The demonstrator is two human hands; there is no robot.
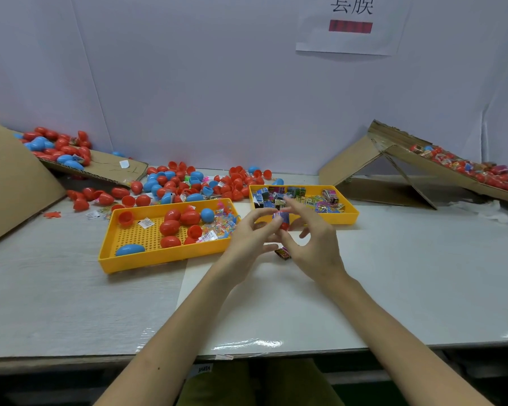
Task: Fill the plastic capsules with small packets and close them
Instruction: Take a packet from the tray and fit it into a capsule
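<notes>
While the left hand [251,232] grips a red capsule half [283,226] just before the yellow packet tray [351,213], the right hand [314,238] pinches a small packet [281,216] into it; closing likely needs a matching half.

Capsule tray [129,259] left of packet tray [353,213], loose capsules [188,183] behind.

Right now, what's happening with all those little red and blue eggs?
A person is filling plastic capsules at a table. The left hand holds a red capsule while the right hand pinches a small packet at its opening; it isn't closed yet. The left yellow tray holds more capsules, the right yellow tray holds packets, and a stray packet lies on the table under the hands.
</notes>
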